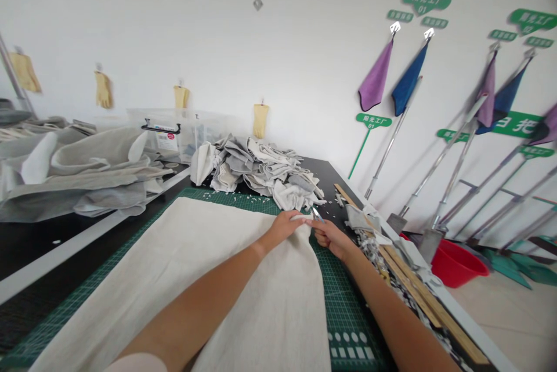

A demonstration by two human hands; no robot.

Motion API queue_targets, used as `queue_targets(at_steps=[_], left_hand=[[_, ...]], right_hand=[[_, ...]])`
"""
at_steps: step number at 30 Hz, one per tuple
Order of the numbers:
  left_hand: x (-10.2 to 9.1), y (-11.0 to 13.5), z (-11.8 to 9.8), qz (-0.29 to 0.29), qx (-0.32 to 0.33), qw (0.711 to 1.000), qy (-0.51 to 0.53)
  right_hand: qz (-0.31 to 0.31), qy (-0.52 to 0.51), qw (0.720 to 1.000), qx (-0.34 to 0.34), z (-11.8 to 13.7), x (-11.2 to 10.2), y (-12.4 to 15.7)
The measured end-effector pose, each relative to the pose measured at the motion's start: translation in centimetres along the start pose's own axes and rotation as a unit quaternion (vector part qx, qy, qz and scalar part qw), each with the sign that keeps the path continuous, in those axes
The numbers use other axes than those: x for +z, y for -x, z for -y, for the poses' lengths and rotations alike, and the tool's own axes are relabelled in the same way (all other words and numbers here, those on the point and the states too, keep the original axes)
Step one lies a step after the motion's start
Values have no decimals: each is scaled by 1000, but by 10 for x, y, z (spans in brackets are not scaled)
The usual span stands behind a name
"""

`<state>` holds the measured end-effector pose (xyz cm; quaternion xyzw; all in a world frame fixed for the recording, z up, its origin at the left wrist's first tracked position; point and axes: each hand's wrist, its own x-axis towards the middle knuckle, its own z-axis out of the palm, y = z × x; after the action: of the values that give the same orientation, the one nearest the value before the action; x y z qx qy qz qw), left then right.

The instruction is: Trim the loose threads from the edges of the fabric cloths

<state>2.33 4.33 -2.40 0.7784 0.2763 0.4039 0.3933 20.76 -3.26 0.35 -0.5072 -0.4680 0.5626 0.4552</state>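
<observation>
A large piece of off-white cloth point(174, 256) lies over a green gridded cutting mat point(348, 302) and reaches toward me. At its far right corner my left hand point(285, 226) pinches the edge and lifts it slightly. Closed around a small pair of snips point(316, 215), my right hand point(329, 237) is right beside that corner, its thumb close to my left fingertips. Only the metal tips of the snips show; my fingers hide the rest. Just beyond both hands sits a heap of grey and off-white cloth pieces point(261, 166).
Stacked grey cloth point(87, 174) covers the left side, near a clear plastic box point(191, 128). Wooden strips point(413, 285) and scraps line the table's right edge. A red basin point(459, 264) and long-handled tools stand beyond it. Gloves point(260, 121) hang on the wall.
</observation>
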Motion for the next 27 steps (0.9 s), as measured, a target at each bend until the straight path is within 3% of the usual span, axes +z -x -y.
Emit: queue_targets(at_steps=[11, 27], left_hand=[[1, 0, 7, 22, 2, 997, -76], [2, 9, -5, 26, 15, 984, -175]], right_hand=[[31, -63, 997, -8, 0, -11, 4], [19, 21, 999, -19, -2, 0, 4]])
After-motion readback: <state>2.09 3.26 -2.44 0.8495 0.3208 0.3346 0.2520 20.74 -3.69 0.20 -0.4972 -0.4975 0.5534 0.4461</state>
